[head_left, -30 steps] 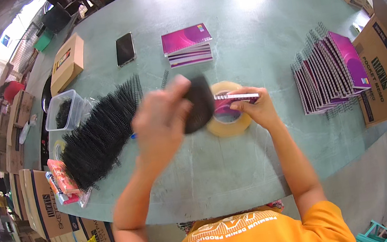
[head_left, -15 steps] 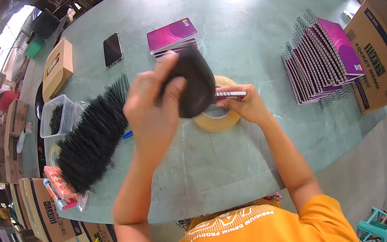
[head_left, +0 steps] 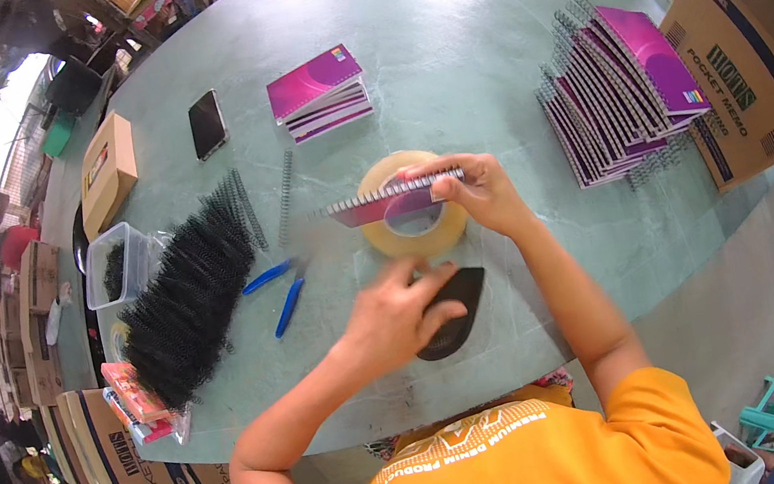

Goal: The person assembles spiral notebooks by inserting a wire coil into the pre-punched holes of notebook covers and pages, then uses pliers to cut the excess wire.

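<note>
In my right hand is a small purple notebook, pinched near one end with its dark spiral coil along the upper edge. It hovers over a wide roll of clear tape on the table. Closer to me, my left hand, slightly blurred, has its thumb and fingers on a black rounded pad with one pointed corner. Whether the pad rests on the tabletop I cannot tell. Blue-handled pliers lie left of the tape, below a single loose coil.
A heap of black coils covers the left side, beside a clear plastic tub and packets. Farther back are a phone, a cardboard box and stacked purple notebooks. Coil-bound notebooks lean by a carton at right.
My left hand has lowered the black pad from in front of the notebook toward the near table edge. The notebook is now turned so its coil and purple cover show.
</note>
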